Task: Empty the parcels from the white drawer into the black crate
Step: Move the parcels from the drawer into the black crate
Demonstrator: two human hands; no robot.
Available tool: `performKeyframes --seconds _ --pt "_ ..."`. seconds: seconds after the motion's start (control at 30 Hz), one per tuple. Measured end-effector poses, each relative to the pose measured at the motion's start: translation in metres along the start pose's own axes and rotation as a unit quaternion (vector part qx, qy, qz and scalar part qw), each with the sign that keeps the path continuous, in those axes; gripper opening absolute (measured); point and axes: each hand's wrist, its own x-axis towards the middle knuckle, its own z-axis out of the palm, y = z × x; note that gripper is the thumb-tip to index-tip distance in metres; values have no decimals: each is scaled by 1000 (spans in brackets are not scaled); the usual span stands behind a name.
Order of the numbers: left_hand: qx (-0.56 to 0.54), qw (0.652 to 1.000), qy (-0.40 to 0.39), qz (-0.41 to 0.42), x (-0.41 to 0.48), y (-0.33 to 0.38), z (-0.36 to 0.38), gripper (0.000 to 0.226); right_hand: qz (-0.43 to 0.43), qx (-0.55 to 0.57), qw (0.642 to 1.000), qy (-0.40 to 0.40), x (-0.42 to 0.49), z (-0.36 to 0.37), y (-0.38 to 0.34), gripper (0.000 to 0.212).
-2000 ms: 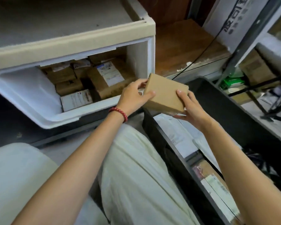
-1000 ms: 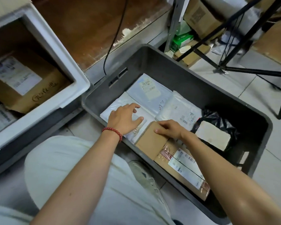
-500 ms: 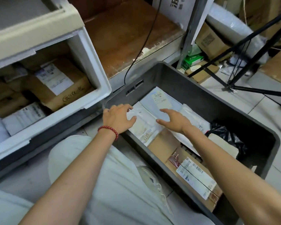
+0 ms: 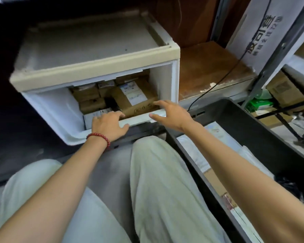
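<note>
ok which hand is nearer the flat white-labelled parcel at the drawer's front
Left. The left hand lies partly over the flat white-labelled parcel; the right hand is off to its right, above the front rim of the white drawer.

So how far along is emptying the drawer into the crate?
Partway. Done: white mailers and a brown box already lie in the black crate. In hand: nothing held; the left hand and right hand, both open, reach over the front edge of the white drawer toward the large labelled box. Left: that box and several smaller parcels sit in the drawer.
</note>
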Motion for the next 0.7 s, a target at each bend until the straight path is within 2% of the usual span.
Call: performKeyframes --seconds 0.1,0.27,0.37,0.5,0.6,0.7 --pt "16 999 5 -34 -12 -35 -5 49 -18 22 1000 7 18 17 -37 64" --pt "3 997 2 -74 -19 -79 3 53 21 39 999 14 41 43 -61 70" --pt "4 996 27 -82 -9 -77 4 55 41 -1 999 4 55 47 -58 73" --pt "6 996 74 -46 20 -65 13 53 53 -52 997 9 78 51 -49 76" --pt "-12 996 67 -50 45 -61 28 58 69 -69 995 29 91 57 -36 79" --pt "-37 996 56 -59 69 -53 41 63 119 -30 992 25 104 64 -22 86"
